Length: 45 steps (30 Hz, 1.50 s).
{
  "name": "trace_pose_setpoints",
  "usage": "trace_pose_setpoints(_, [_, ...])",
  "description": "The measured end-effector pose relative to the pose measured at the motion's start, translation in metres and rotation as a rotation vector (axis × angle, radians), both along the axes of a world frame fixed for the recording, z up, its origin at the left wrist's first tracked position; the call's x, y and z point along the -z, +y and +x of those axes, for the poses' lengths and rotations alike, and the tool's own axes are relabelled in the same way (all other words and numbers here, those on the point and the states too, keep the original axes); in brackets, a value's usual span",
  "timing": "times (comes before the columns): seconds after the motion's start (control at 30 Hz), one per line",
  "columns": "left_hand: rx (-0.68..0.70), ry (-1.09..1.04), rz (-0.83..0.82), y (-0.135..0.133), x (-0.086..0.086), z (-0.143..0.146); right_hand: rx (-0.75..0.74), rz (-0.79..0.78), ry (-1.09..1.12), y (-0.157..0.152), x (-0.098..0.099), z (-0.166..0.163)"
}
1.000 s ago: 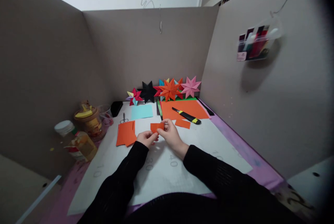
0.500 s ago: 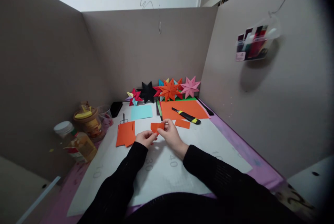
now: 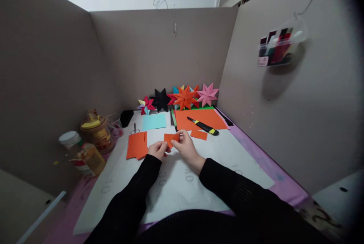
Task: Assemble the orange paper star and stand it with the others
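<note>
At ten o'clock from the right hand (image 3: 185, 146), its fingers (image 3: 176, 145) and the left hand (image 3: 157, 149) are pinching a small orange paper (image 3: 170, 138).

White sheet (image 3: 179, 194) on purple table (image 3: 291, 192)

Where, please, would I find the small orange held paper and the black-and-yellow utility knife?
Small orange held paper (image 3: 169, 138): head view, its visible middle.
Black-and-yellow utility knife (image 3: 203, 126): head view, on its handle.

Left hand (image 3: 157, 149) and right hand (image 3: 187, 147) pinch orange paper (image 3: 170, 138).
</note>
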State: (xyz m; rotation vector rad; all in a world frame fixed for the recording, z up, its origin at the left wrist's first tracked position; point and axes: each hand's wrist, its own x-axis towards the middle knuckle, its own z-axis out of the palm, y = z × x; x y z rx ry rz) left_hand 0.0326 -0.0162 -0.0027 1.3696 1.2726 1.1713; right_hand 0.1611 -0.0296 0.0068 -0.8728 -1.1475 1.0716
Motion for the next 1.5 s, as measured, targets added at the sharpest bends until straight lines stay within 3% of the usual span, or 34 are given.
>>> trace_pose_setpoints(0.27, [-0.107, -0.03, 0.039, 0.0, -0.007, -0.003, 0.024, -0.006, -0.019, -0.002, 0.001, -0.001])
trace_pose_setpoints(0.47, [-0.131, -0.08, 0.047, 0.003, 0.0, -0.002, 0.037, 0.005, -0.029, 0.0, 0.003, -0.003])
trace_pose_setpoints(0.67, [0.033, -0.022, 0.013, 0.0, 0.008, 0.005, 0.04, 0.008, 0.006, 0.002, 0.007, -0.002])
trace_pose_setpoints(0.9, [0.078, 0.098, -0.014, -0.001, 0.009, 0.004, -0.002, -0.047, 0.059, 0.0, 0.005, -0.003])
trace_pose_setpoints(1.1, [0.148, 0.071, -0.036, -0.003, 0.014, 0.004, 0.141, -0.013, 0.025, 0.012, 0.005, 0.007])
trace_pose_setpoints(1.23, [0.116, -0.003, 0.029, -0.001, 0.01, 0.003, 0.084, -0.002, -0.022, 0.011, 0.006, 0.009])
trace_pose_setpoints(1.5, [0.064, 0.055, 0.002, -0.003, -0.001, -0.001, -0.04, -0.006, -0.036, 0.0, 0.006, 0.0])
